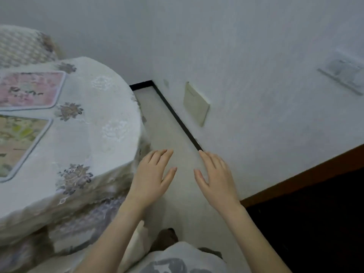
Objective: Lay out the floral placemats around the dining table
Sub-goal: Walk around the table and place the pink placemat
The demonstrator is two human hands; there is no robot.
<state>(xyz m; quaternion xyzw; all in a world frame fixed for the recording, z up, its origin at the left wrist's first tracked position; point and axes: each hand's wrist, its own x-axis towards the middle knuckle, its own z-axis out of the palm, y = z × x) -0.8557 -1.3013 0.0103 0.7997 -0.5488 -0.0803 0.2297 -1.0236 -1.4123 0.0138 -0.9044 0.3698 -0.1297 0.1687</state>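
A round dining table [102,107] with a white flower-patterned cloth fills the left. Two floral placemats lie flat on it: a pink one [29,90] at the far left and a beige-green one [17,142] nearer me, both cut off by the frame's left edge. My left hand [152,174] and my right hand [215,176] hover palm-down with fingers spread over the floor, right of the table's edge. Neither hand holds anything or touches the table.
A narrow strip of pale floor [169,131] runs between the table and a white wall [256,66] with a black skirting. A cream wall plate [196,104] sits low on the wall. A dark wooden doorway [315,203] is at the right. A covered chair back [21,44] stands behind the table.
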